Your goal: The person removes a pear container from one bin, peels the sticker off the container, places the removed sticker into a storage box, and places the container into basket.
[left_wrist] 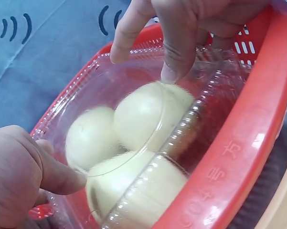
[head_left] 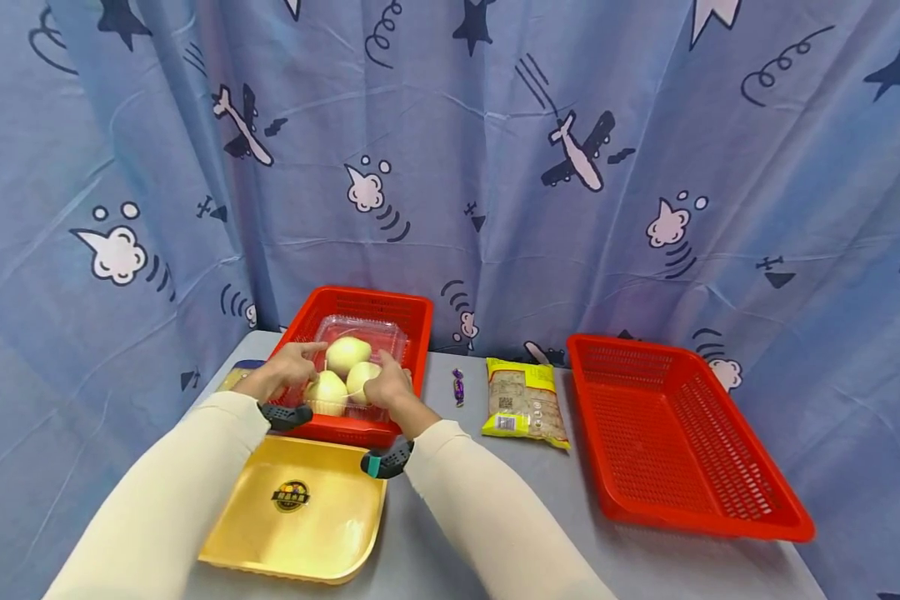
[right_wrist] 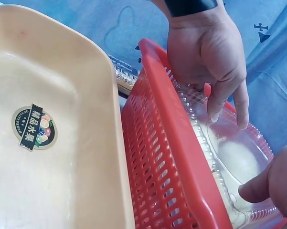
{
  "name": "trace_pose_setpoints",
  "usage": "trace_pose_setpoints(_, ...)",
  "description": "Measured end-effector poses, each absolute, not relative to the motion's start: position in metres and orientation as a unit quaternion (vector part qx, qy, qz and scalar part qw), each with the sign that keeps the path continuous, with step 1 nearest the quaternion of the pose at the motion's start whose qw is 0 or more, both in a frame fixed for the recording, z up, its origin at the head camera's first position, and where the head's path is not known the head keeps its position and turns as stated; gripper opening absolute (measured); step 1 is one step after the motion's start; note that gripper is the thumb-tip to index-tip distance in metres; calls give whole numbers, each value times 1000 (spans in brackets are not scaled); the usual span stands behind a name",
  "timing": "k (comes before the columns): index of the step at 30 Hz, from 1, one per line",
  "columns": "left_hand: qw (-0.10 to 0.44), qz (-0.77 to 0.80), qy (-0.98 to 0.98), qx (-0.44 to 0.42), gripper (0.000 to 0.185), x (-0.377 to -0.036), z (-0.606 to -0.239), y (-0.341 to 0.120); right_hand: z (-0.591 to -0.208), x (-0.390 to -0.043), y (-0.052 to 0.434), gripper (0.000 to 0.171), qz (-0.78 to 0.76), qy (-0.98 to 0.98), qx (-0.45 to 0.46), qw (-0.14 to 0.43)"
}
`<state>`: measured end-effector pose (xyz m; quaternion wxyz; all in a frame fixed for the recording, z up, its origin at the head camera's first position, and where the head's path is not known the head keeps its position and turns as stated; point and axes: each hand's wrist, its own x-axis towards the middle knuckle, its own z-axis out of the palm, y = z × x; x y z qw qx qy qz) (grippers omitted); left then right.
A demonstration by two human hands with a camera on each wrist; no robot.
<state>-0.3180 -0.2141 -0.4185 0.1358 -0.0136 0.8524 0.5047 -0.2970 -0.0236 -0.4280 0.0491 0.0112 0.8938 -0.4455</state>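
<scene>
A clear plastic clamshell box [head_left: 385, 333] with several pale yellow round fruits [head_left: 348, 356] sits inside a red basket [head_left: 375, 298] at the left. Its clear lid [left_wrist: 138, 78] covers the fruits. My left hand [head_left: 288, 367] touches the lid's left side, thumb and forefinger extended, as the right wrist view shows. On the opposite side my right hand [head_left: 387, 383] presses the lid with extended fingers; in the left wrist view two fingertips [left_wrist: 169, 74] point down onto the plastic. Some of my right hand's other fingers are bent or hidden.
A gold tray [head_left: 330, 517] with a round sticker lies in front of the basket. Right of it are a purple-wrapped candy [head_left: 458, 387], a yellow food packet [head_left: 525, 400] and a second red basket [head_left: 667, 442]. Another packet [head_left: 232, 379] is partly hidden by my left arm.
</scene>
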Motion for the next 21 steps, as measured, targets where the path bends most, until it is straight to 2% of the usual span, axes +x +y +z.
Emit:
trace_pose_setpoints(11, 139, 493, 859, -19, 70, -319, -426, -210, -430, -298, -26, 76, -441, 895, 18, 64)
trace_pose_setpoints(21, 145, 494, 857, -18, 71, -315, -424, -209, -427, -297, -26, 90, -443, 892, 30, 77)
